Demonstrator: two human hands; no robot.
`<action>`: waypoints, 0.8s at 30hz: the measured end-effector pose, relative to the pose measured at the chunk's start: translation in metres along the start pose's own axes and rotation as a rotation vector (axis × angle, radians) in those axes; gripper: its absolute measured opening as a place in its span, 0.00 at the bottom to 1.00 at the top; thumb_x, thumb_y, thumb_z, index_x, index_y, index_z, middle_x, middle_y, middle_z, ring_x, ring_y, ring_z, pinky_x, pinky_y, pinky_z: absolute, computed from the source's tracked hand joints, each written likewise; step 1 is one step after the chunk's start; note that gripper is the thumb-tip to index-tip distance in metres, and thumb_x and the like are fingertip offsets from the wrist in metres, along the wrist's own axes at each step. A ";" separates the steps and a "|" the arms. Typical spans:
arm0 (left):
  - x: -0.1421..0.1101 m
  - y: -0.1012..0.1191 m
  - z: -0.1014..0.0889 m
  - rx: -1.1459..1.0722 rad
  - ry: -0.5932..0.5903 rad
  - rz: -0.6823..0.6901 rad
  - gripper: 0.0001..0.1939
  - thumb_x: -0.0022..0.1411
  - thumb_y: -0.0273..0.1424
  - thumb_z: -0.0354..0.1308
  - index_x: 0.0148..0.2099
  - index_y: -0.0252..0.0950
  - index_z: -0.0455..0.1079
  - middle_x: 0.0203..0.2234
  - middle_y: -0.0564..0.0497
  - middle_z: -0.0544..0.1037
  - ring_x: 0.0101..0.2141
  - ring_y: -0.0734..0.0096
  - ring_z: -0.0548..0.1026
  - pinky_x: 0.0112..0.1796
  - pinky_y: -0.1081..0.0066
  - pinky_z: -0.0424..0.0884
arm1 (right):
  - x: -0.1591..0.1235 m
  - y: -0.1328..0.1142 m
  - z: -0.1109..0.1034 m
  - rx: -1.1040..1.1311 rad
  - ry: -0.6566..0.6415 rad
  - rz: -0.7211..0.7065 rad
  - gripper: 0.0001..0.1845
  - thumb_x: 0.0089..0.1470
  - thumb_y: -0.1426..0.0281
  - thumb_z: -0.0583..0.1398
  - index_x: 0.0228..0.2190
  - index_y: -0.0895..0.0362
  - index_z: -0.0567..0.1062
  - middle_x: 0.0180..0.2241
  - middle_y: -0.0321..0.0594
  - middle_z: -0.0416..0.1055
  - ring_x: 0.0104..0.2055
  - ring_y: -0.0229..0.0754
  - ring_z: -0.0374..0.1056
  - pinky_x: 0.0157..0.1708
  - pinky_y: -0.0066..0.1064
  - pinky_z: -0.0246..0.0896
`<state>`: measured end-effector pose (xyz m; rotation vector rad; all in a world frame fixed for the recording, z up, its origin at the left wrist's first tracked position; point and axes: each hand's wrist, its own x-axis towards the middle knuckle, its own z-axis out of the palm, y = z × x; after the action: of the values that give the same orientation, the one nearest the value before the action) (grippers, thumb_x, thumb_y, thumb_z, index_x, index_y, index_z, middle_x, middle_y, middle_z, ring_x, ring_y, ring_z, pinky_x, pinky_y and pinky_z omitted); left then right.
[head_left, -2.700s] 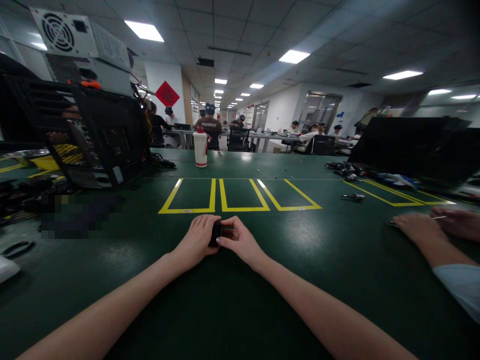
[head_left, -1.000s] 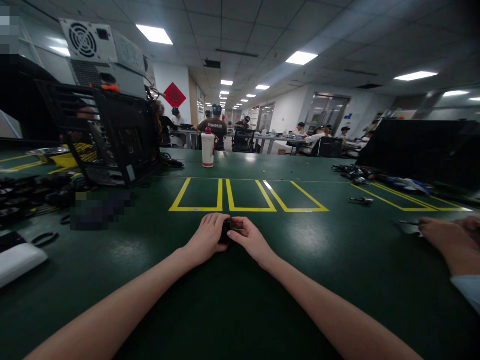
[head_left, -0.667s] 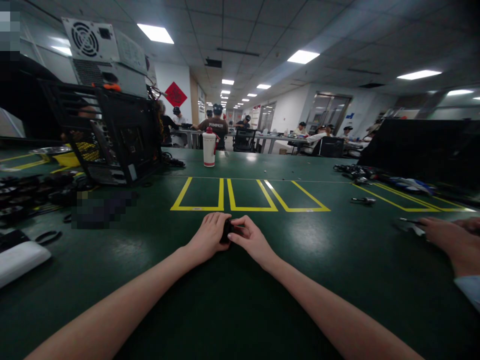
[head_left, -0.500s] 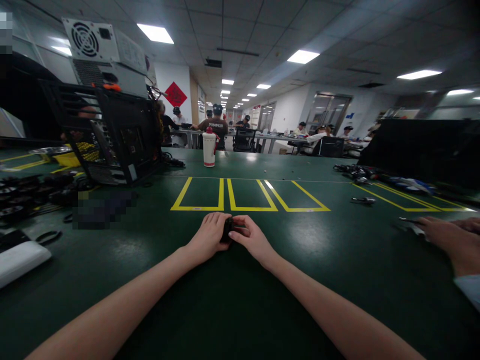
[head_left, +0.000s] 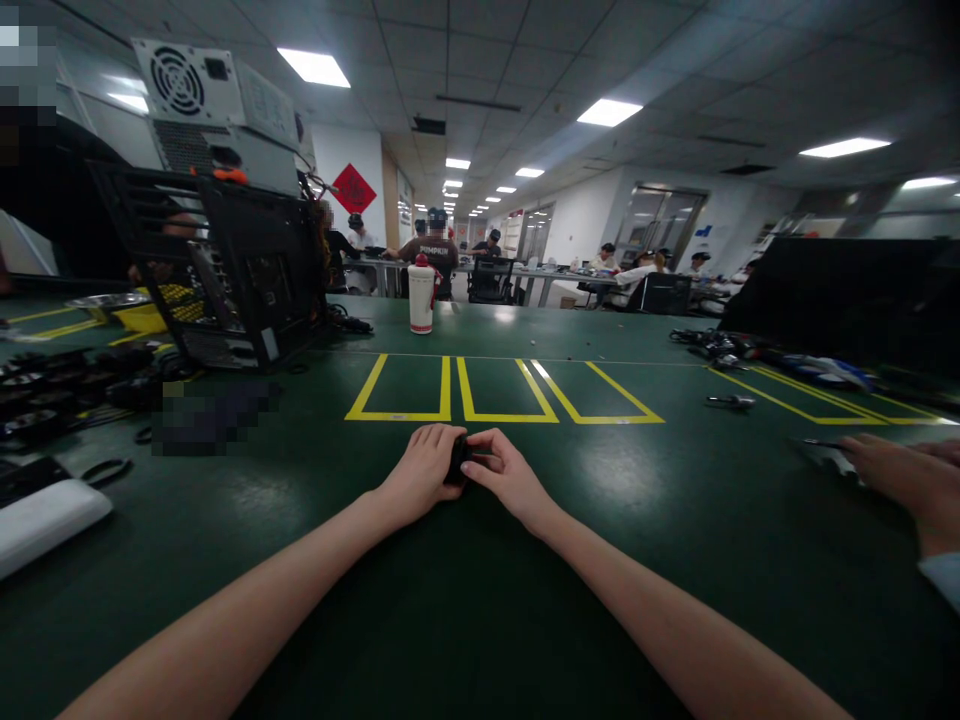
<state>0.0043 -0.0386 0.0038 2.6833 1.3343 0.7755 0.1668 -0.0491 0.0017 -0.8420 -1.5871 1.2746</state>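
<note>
A small black object (head_left: 458,462) stands on the green table between my two hands; its kind is too dark and covered to make out. My left hand (head_left: 424,468) wraps around its left side, fingers together over it and thumb low at the front. From the right, my right hand (head_left: 507,474) pinches at the object's edge with thumb and fingertips. Most of the object is hidden by my fingers. Just beyond my hands, yellow tape (head_left: 510,418) marks out three areas on the tabletop.
An open black computer case (head_left: 262,285) with a power supply (head_left: 195,85) on top stands at the left. A white cup (head_left: 421,300) stands further back. Dark parts (head_left: 45,390) and a white object (head_left: 52,525) lie left. At right, a co-worker's hand (head_left: 892,470) holds a thin tool.
The whole view has shifted very slightly. My hands keep nearly the same hold on the black object. The co-worker's hand at the right has moved a little.
</note>
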 end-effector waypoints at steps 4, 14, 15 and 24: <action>-0.001 0.000 -0.001 0.003 0.001 -0.001 0.30 0.45 0.28 0.59 0.50 0.37 0.51 0.45 0.46 0.62 0.49 0.58 0.61 0.49 0.55 0.56 | 0.000 -0.003 -0.002 -0.003 -0.029 0.067 0.18 0.44 0.71 0.59 0.40 0.54 0.64 0.42 0.38 0.64 0.44 0.41 0.63 0.46 0.40 0.58; 0.001 0.001 0.000 0.015 0.015 0.000 0.31 0.43 0.28 0.60 0.50 0.36 0.52 0.44 0.46 0.63 0.47 0.59 0.62 0.49 0.58 0.56 | 0.001 0.002 0.002 -0.009 -0.003 -0.035 0.12 0.44 0.71 0.58 0.35 0.54 0.65 0.37 0.35 0.65 0.42 0.39 0.63 0.44 0.35 0.60; 0.001 0.001 0.000 0.009 0.014 0.001 0.31 0.44 0.29 0.60 0.50 0.36 0.52 0.44 0.47 0.63 0.47 0.60 0.62 0.49 0.58 0.56 | 0.002 0.002 0.001 -0.021 0.011 -0.027 0.13 0.44 0.70 0.58 0.36 0.54 0.65 0.38 0.36 0.65 0.42 0.39 0.63 0.44 0.36 0.59; -0.001 0.001 0.000 -0.009 0.004 0.004 0.31 0.44 0.27 0.60 0.50 0.37 0.51 0.45 0.47 0.63 0.48 0.59 0.61 0.49 0.57 0.55 | -0.001 -0.002 0.001 0.070 -0.064 -0.002 0.18 0.40 0.72 0.61 0.36 0.53 0.64 0.40 0.36 0.64 0.46 0.42 0.62 0.46 0.39 0.58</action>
<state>0.0043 -0.0398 0.0039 2.6797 1.3238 0.7862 0.1665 -0.0510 0.0033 -0.7630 -1.5841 1.3601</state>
